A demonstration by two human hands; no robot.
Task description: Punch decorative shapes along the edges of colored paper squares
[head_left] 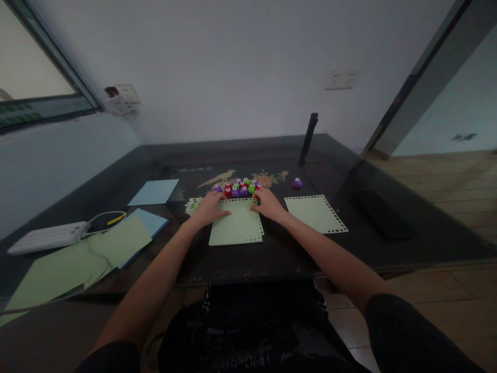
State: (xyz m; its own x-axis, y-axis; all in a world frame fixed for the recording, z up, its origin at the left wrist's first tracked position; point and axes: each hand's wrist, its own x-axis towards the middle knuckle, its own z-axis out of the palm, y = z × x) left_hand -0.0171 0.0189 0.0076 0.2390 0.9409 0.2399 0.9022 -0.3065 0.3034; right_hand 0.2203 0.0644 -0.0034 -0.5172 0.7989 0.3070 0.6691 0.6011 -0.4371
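Note:
A pale green paper sheet [236,225] with punched holes along its edges lies on the dark table [279,248] in front of me. My left hand [209,209] rests flat on its top left corner. My right hand [267,203] presses on its top right corner, fingers near a cluster of small red, purple and green craft punches [238,188]. Whether the right fingers grip a punch, I cannot tell. A second punched green sheet [315,213] lies to the right. One purple punch [297,182] sits apart.
Blue sheets [153,191] and green sheets [116,241] lie at the left, with a white power bank [48,237] and cable. A dark upright post [308,139] stands at the back. A black flat object [380,215] lies at the right. Walls close behind and to the left.

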